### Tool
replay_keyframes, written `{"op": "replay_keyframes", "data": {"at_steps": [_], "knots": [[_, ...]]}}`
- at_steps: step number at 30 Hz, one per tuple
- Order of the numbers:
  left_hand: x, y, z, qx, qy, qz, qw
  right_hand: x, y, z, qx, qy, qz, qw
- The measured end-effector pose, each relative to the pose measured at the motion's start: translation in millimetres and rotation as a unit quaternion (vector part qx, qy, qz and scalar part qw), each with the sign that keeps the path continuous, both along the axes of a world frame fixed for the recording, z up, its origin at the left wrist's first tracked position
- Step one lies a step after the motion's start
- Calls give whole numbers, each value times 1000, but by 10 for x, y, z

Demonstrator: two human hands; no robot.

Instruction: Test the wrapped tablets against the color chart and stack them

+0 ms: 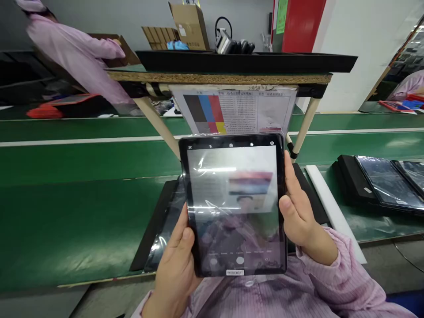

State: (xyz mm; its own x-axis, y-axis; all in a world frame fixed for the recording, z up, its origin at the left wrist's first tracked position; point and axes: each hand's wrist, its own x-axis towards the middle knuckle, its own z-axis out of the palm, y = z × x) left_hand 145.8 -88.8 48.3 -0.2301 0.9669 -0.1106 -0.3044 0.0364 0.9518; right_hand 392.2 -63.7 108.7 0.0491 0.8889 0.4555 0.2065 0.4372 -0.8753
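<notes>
Sitting between the fingers, the tablet apparently hides some.

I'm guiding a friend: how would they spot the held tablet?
Find the long green bench. Over its near edge, the left hand and right hand hold a black-framed tablet by its sides. Unlike the dark panels lying to the right, its screen is lit.

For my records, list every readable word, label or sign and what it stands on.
"白色": start of the right heading on the printed color chart; remainder too small.
"字体", apparently: its middle heading; remainder and fine print too small.
Handwritten strip: too blurred.
Tablet screen labels and barcode sticker: too small.
Green label on red panel: too blurred.
</notes>
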Motion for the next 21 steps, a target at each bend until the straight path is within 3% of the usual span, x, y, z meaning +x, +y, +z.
{"op": "replay_keyframes", "data": {"at_steps": [3,6,9,12,15,17,19,21], "knots": [[161,25,86,-42,-38,-30,998,89,95,-67,-13,14,-7,1000],[394,83,150,-75,-64,-68,993,225,317,-189,-83,127,-8,988],[585,167,80,-62,-25,-113,991,406,597,-388,-176,212,-17,961],[651,207,-60,-29,78,-166,983,547,761,-568,-231,190,-44,953],[553,164,-111,58,180,-170,967,586,682,-593,-154,92,-102,978],[386,120,-66,145,236,-137,951,553,530,-522,-81,-48,-90,992],[153,99,17,215,306,-86,924,480,374,-436,-49,-217,-43,974],[-111,116,106,240,402,-28,883,391,268,-381,-50,-352,-11,935]]}}
